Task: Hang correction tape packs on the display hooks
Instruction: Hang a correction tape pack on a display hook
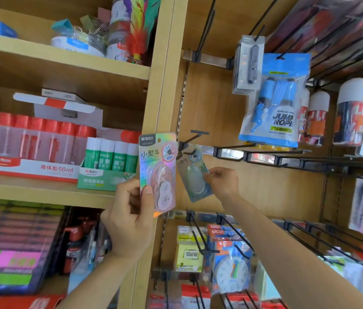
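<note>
Head view: left hand (129, 210) raised in front of the wooden upright (165, 85), thumb on the front and fingers curled behind the lower edge of a pink correction tape pack (158, 166), held upright; card iridescent, grey M&G band at top left, round hang hole at top right, pale blue Chinese lettering, a rounded pink-and-white dispenser under a clear blister on the lower half.

Right hand (223, 181) pinches the right edge of a second correction tape pack (195, 177) between thumb and fingertips; same layout but blue-green, with a pale dispenser, blurred, tilted with its top leaning left; its upper end sits just under a black display hook (195, 136) that juts from the metal rail (229, 152); whether the hook passes through the hang hole cannot be told.

The two packs are side by side, edges touching or nearly so.

Around: blue jump rope pack (274, 103) hanging up right; red-capped liquid glue bottles (42, 137) and green glue sticks (111, 156) boxed on the left shelf; yellow sticky notes (188, 253) and a clock-face pack (231, 270) on the lower hooks.
</note>
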